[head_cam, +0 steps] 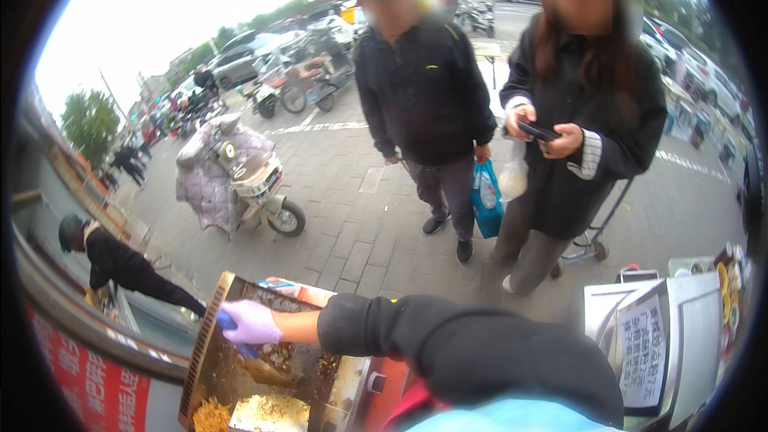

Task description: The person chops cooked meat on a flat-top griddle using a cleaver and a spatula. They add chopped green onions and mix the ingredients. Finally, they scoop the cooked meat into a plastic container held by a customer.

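Note:
My right hand (249,323), in a thin lilac glove, reaches across to the left over a flat metal griddle (324,387). It grips the blue handle of a scraper (243,349), whose broad blade seems to be down near the cooking surface. Dark sauce and chopped bits (279,355) lie around the blade. Toward the near side of the griddle sit a heap of orange-yellow shredded food (211,415) and a pale yellow rectangular slab of food (271,413). A tall slotted metal guard (204,336) rises along the griddle's left side. My left hand is out of view.
Beyond the griddle stand a person (420,90) holding a blue bag (487,198) and another person (576,108) with a phone (538,131). A scooter (240,174) is parked left of them. A metal counter (690,324) with a handwritten sign (642,348) is at right.

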Tool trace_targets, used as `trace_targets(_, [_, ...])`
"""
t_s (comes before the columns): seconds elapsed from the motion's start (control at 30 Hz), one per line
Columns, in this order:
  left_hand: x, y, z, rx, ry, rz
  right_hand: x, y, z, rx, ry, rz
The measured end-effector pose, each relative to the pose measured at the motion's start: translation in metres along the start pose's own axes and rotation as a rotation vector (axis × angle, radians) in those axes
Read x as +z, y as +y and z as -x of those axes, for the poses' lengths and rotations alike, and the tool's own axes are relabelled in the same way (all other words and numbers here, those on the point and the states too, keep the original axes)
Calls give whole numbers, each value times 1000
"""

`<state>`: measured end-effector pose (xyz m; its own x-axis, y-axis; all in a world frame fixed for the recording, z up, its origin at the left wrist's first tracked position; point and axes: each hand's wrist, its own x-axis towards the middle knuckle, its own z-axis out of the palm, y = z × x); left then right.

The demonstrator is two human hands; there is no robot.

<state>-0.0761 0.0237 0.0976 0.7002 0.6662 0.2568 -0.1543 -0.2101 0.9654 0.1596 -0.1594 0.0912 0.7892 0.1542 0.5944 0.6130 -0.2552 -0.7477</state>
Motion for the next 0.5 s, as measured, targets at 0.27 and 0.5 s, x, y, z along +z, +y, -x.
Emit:
trace_targets(0.27, [9, -16, -46, -133, -104, -23, -86, -19, 9, -24, 131, -76])
trace_targets(0.5, [3, -65, -105, -196, -22, 99, -115, 57, 11, 134, 346, 64])
